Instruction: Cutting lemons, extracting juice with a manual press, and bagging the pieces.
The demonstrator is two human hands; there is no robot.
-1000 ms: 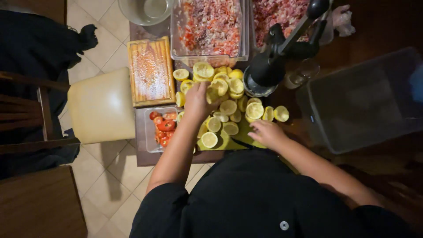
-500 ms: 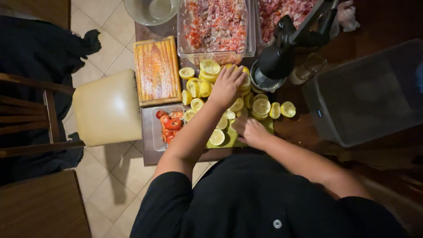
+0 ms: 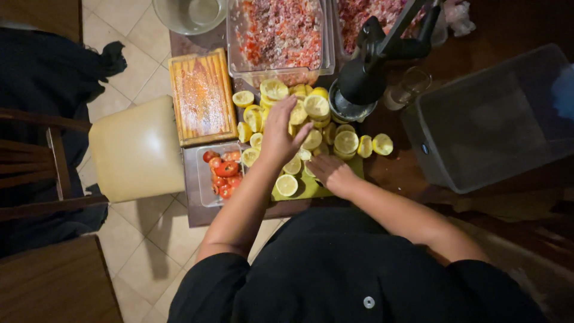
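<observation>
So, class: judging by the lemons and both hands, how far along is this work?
Done: many lemon halves lie cut, face up. In hand: the left hand reaches over the pile, and the right hand rests on the green board. Left: the halves look unsqueezed, and the black press stands untouched.

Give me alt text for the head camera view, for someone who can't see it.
Seen from above, a person's left hand reaches over a pile of halved lemons while the right hand rests on a green cutting board, beside a black lever juicer.
</observation>
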